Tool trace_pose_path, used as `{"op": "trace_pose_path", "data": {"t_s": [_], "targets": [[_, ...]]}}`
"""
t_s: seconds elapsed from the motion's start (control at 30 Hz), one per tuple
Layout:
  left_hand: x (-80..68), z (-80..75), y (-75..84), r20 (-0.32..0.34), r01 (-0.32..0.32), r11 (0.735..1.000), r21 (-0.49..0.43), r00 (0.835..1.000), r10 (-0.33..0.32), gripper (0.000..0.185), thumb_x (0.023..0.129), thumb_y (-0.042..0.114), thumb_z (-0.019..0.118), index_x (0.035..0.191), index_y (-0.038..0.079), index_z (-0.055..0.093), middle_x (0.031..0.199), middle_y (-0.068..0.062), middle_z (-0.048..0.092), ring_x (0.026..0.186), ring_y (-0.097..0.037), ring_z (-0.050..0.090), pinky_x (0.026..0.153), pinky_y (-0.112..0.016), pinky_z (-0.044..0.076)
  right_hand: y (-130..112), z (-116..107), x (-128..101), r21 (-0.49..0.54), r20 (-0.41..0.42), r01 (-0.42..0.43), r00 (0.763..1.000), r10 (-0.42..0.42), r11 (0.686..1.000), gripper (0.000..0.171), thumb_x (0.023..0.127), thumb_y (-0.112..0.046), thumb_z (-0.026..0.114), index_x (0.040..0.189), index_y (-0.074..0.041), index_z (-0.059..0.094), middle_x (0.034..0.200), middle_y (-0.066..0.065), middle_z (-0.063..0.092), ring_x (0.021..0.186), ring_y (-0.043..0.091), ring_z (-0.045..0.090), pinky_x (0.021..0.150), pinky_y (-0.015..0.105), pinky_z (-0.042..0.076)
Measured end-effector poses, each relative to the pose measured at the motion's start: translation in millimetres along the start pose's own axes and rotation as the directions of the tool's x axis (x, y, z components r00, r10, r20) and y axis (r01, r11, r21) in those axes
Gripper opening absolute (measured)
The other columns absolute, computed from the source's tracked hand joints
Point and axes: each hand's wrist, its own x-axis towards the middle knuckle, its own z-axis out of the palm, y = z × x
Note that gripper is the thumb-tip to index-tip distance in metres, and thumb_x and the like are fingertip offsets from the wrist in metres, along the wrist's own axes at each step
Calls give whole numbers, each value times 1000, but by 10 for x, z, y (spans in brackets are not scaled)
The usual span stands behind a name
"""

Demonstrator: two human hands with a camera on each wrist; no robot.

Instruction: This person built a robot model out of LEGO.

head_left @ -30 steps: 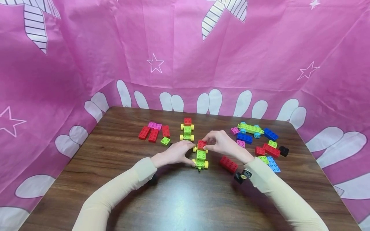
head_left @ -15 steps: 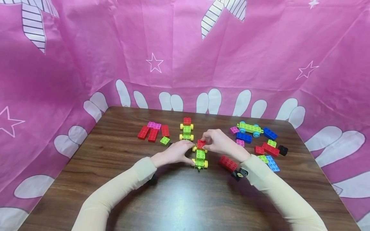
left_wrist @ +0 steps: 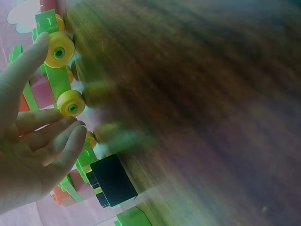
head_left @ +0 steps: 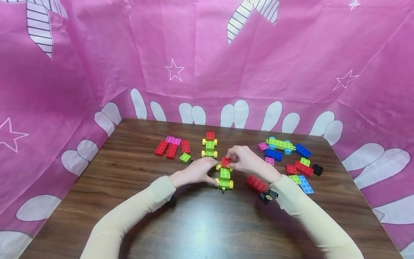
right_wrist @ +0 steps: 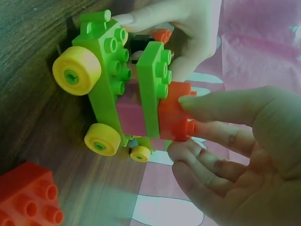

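My head camera looks forward and down over the whole worktop [head_left: 207,223]. Both wrist cameras sit very near, low over the wood, facing my fingers [right_wrist: 221,106]; all three views share the green wheeled car [head_left: 224,177].

Green wheeled brick car [head_left: 225,178] with yellow wheels, upright on table, red brick [head_left: 226,162] atop far end.

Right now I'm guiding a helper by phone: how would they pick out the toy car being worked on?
On the brown table, look at the middle, where both hands meet. The green car there has yellow wheels, with the left hand beside it and the right hand pinching its red brick. The similar car behind it stands untouched.
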Motion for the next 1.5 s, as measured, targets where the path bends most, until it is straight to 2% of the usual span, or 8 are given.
{"op": "trace_pose_path", "data": {"t_s": [0.1, 0.27, 0.47, 0.73, 0.93, 1.1, 1.33, 1.5], "targets": [[-3, -3, 4, 3, 7, 1000, 4, 1000, -7, 77, 78, 48, 81, 136, 2, 58, 136, -12, 62, 128, -25, 57, 107, -41, 49, 49, 24, -17, 29, -10, 3, 1000, -2, 1000, 20, 81, -15, 81, 99, -10, 72, 93, 4, 70, 81, 15, 62, 73, 29, 57], [-17, -2, 17, 9, 20, 1000, 2, 1000, -20, 78, 78, 48, 81, 136, 2, 57, 137, -12, 62, 129, -25, 56, 107, -42, 49, 108, 50, -79, 33, -36, 63, 997, -62, 997, 25, 84, -18, 79, 106, -10, 73, 99, 3, 72, 90, 16, 66, 81, 33, 60], [-26, 4, 26, 4, 27, 1000, -2, 1000, -27, 79, 78, 48, 81, 136, 2, 57, 137, -12, 62, 130, -26, 56, 107, -43, 49, 163, 70, -137, 119, -66, 46, 997, -39, 992, 31, 84, -20, 80, 113, -13, 72, 106, 2, 75, 98, 17, 71, 87, 36, 60], [-22, -13, 35, 5, 25, 1000, 0, 1000, -25, 78, 78, 47, 82, 137, 2, 57, 138, -13, 61, 130, -27, 55, 108, -43, 49, 186, 83, -128, 162, -112, 83, 992, -65, 983, 27, 83, -19, 80, 108, -12, 74, 100, 1, 75, 93, 16, 70, 80, 30, 61], [-11, -22, 45, 4, 13, 1000, 5, 1000, -13, 78, 78, 47, 81, 136, 1, 57, 137, -12, 62, 130, -26, 56, 108, -43, 49, 153, 60, -90, 153, -92, 54, 995, -40, 987, 23, 81, -17, 81, 103, -11, 75, 95, 3, 73, 85, 15, 67, 76, 29, 59], [-2, -33, 46, 3, 21, 1000, 6, 1000, -21, 78, 78, 47, 82, 136, 2, 57, 138, -12, 61, 130, -27, 56, 108, -43, 49, 144, 54, -81, 163, -85, 24, 996, -10, 986, 23, 81, -17, 81, 102, -12, 74, 96, 3, 73, 86, 15, 66, 79, 31, 60], [6, -19, 30, 4, 23, 1000, 6, 1000, -23, 79, 78, 48, 82, 137, 2, 57, 138, -12, 62, 129, -27, 56, 107, -43, 49, 208, 58, -112, 188, -97, 48, 995, -30, 981, 27, 81, -24, 82, 105, -13, 74, 96, 1, 75, 88, 13, 69, 83, 37, 60], [15, -4, 33, 11, 20, 1000, 20, 1000, -20, 78, 78, 48, 81, 136, 2, 57, 137, -12, 62, 129, -26, 56, 107, -43, 49, 256, 82, -138, 196, -114, 44, 993, -21, 980, 29, 80, -25, 83, 106, -15, 74, 98, -1, 76, 91, 14, 70, 85, 37, 60]]}}
